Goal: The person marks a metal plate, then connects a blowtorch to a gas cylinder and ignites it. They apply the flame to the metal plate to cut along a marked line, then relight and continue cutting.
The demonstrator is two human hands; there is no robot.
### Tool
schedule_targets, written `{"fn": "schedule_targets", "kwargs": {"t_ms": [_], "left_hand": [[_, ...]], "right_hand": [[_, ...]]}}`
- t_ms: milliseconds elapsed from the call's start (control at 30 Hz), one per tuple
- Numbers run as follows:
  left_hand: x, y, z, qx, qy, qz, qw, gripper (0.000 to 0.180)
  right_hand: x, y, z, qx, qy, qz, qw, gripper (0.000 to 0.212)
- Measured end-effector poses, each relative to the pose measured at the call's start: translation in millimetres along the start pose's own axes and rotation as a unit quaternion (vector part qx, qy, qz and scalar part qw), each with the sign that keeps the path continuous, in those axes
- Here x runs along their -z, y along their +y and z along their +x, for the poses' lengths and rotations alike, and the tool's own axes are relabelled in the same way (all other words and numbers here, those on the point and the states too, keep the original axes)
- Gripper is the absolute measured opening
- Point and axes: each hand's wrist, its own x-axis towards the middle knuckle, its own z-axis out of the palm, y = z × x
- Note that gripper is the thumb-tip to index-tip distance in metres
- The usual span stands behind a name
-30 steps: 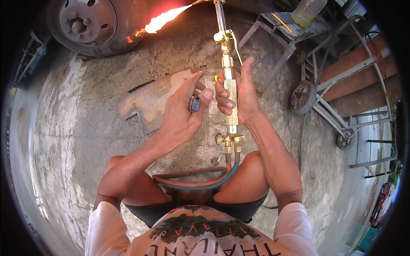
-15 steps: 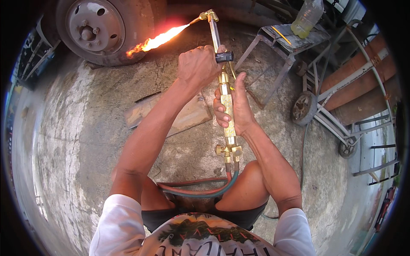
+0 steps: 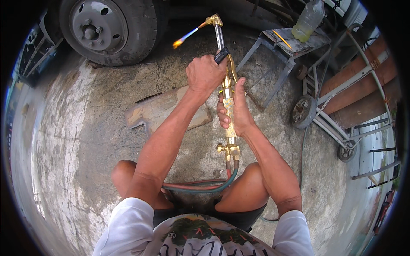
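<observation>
A brass cutting torch [image 3: 229,117] stands lengthwise in front of me, its handle held in my right hand [image 3: 241,112] with the thumb up along the side. From its angled tip at the top a short blue flame with an orange end [image 3: 185,39] points left and down. My left hand [image 3: 205,76] is closed round a short black cylinder [image 3: 221,55] beside the torch's upper tubes and lever. Whether the left fingers also touch the torch is hidden. A red hose and a green hose [image 3: 209,190] run from the torch's lower end and loop between my knees.
Flat metal plate [image 3: 164,113] lies on the concrete floor beneath my left forearm. A truck wheel [image 3: 145,32] stands at the far left. Right of the torch is a metal stand [image 3: 273,49] with a bottle [image 3: 308,21] on it. A wheeled cart [image 3: 329,100] carries rusty cylinders [image 3: 358,89].
The flame has shrunk from long, bright orange to short and mostly blue. My left hand has moved slightly down and right, and the black cylinder has tilted. The right hand keeps its hold.
</observation>
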Motion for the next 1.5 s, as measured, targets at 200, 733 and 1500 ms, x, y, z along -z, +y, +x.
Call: {"fn": "schedule_targets", "kwargs": {"t_ms": [200,733,1500], "left_hand": [[7.4,3.4,-0.9,-0.015,-0.008,-0.003,1.0,0.05],[13.4,3.7,-0.6,-0.032,-0.027,-0.002,0.999,0.055],[18.9,-20.8,-16.8,0.055,0.005,-0.138,0.989,0.092]], "right_hand": [[-0.8,0.2,-2.1,0.006,0.003,0.002,1.0,0.087],[-3.4,-1.7,-6.7,0.023,-0.019,0.001,1.0,0.086],[-3.1,-1.5,-8.6,0.0,-0.004,-0.023,1.0,0.086]]}}
